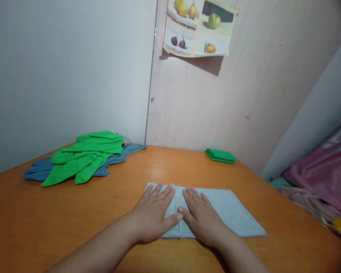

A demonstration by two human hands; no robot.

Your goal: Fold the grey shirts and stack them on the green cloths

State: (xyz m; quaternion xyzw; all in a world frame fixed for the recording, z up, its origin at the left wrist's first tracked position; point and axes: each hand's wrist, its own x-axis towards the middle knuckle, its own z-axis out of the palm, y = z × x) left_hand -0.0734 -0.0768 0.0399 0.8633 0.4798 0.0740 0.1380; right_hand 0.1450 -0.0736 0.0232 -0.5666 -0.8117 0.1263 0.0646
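Where the hands lie: both rest palm down on the pale blue cloth (233, 212), side by side over its left half.
Left hand (155, 216): spread open and flat, fingers slightly fanned and pointing to the far edge, thumb stretched out toward the other hand; it grips nothing, only presses on the cloth.
Right hand (200, 216): also open and flat, fingers close together, thumb out to the left.
Thumbs: their tips meet, or very nearly, over a fold line that runs across the cloth between the hands.
Pale blue cloth: folded to a long rectangle, lying flat on the bench (74, 220) near its near edge, the right half uncovered.
Green cloth (88, 155): loose and crumpled toward the far left corner, well apart from the hands.
Darker blue cloth (36, 172): lies under the green one, showing at its left and right sides.
Folded green cloth (221, 155): a small neat stack at the far edge, toward the right corner.
Fruit picture (197, 26): fixed to the wooden wall panel beyond the far edge.
Bed (324, 174): off the right edge, with a pink cover.
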